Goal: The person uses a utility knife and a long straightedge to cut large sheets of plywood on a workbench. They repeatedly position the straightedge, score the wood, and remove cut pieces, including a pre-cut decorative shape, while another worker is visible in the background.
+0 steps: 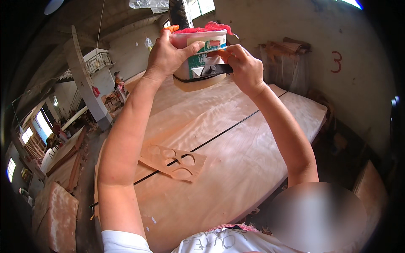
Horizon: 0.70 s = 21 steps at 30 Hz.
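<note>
A plastic tub [182, 67] with a green-and-white label is raised in front of me above the wood sheets. Crumpled red plastic film [213, 26] sticks out of its top. My left hand [168, 57] grips the tub's upper left side, thumb across its front. Around the tub's lower part runs a dark band. My right hand [247, 69] is closed at the tub's right side, around the end of a flat black strip [216, 69] that lies across the tub's front. Orange coverings show on a finger of each hand.
Below lies a broad stack of pale wood veneer sheets [236, 156], crossed by a long black strip [225, 131]. A thin veneer piece with rounded cut-outs [185, 160] rests on it. More boards [63, 211] are at left. A person [118, 81] is far back, near a pillar [86, 80].
</note>
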Each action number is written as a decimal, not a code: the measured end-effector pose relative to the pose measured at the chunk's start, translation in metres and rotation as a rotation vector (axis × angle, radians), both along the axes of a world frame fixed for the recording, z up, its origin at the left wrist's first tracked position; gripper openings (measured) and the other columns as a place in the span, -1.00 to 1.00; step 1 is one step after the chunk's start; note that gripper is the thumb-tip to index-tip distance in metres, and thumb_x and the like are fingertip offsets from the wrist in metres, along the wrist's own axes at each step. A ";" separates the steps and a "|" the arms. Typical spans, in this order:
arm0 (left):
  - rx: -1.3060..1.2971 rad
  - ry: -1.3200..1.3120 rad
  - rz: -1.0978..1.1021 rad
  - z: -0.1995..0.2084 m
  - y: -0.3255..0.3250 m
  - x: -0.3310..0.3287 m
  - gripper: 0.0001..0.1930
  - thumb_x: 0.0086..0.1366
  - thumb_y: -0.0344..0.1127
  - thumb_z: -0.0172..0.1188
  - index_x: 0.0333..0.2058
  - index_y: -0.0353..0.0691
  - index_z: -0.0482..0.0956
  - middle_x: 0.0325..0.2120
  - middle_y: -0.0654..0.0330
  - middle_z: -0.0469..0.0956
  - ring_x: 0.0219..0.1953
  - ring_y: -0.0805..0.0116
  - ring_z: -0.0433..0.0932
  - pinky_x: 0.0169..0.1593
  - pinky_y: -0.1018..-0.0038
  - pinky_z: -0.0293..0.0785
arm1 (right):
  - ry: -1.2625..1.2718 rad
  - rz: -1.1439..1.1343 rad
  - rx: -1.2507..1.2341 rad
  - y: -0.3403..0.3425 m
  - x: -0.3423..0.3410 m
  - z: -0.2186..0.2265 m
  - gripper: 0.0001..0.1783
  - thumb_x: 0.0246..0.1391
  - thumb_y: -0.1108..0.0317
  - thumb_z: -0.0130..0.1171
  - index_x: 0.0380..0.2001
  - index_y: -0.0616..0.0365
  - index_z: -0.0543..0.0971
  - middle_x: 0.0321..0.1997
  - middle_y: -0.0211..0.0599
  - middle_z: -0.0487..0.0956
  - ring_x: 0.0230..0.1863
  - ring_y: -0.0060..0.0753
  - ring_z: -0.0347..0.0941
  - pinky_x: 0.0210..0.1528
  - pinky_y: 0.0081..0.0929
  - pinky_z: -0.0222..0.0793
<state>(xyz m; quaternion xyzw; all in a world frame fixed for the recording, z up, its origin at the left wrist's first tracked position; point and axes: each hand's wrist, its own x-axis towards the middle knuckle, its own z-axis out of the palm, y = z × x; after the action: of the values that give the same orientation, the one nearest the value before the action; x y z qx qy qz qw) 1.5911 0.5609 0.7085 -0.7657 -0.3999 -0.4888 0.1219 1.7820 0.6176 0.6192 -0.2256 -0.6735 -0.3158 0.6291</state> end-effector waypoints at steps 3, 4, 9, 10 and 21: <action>0.072 -0.009 0.034 -0.002 0.003 -0.004 -0.19 -0.20 0.07 0.33 -0.07 -0.37 0.23 -0.28 0.02 0.45 -0.23 0.28 0.46 -0.18 0.46 0.42 | -0.124 -0.066 0.080 -0.008 0.006 0.008 -0.85 -0.16 0.38 0.06 -0.41 0.00 0.44 -0.40 -0.52 0.33 -0.38 -0.58 0.38 -0.60 -0.58 0.37; 0.106 -0.014 0.046 -0.003 0.005 -0.005 -0.14 -0.26 0.18 0.33 -0.10 -0.37 0.28 -0.31 -0.01 0.48 -0.26 0.22 0.50 -0.20 0.42 0.43 | -0.171 -0.087 0.123 -0.009 0.006 0.010 -0.84 -0.17 0.38 0.05 -0.41 0.00 0.43 -0.40 -0.51 0.31 -0.37 -0.58 0.37 -0.58 -0.59 0.38; 0.121 -0.013 0.057 -0.003 0.005 -0.007 -0.14 -0.27 0.19 0.33 -0.10 -0.36 0.28 -0.30 -0.01 0.47 -0.25 0.20 0.49 -0.20 0.41 0.43 | -0.210 -0.186 0.161 -0.010 0.004 0.014 -0.84 -0.20 0.41 0.04 -0.42 0.01 0.45 -0.41 -0.47 0.27 -0.36 -0.59 0.36 -0.54 -0.60 0.40; 0.128 -0.017 0.060 -0.003 0.004 -0.008 -0.14 -0.27 0.18 0.32 -0.10 -0.36 0.28 -0.30 -0.01 0.47 -0.25 0.19 0.49 -0.20 0.41 0.43 | -0.208 -0.204 0.156 -0.011 0.002 0.015 -0.84 -0.19 0.42 0.03 -0.42 0.01 0.46 -0.41 -0.47 0.27 -0.36 -0.59 0.35 -0.54 -0.59 0.40; 0.096 -0.065 0.030 -0.007 0.006 0.001 -0.19 -0.20 0.03 0.33 -0.04 -0.34 0.21 -0.26 0.05 0.45 -0.22 0.31 0.46 -0.16 0.48 0.40 | -0.018 0.064 -0.039 -0.036 0.004 -0.003 -0.84 -0.17 0.52 -0.03 -0.46 0.05 0.48 -0.36 -0.45 0.35 -0.45 -0.34 0.42 -0.48 -0.45 0.39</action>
<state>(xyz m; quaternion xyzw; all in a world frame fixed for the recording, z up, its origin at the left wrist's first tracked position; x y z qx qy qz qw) 1.5921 0.5665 0.7010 -0.7365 -0.3912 -0.5302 0.1529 1.7857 0.5818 0.6167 -0.2135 -0.6921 -0.2843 0.6282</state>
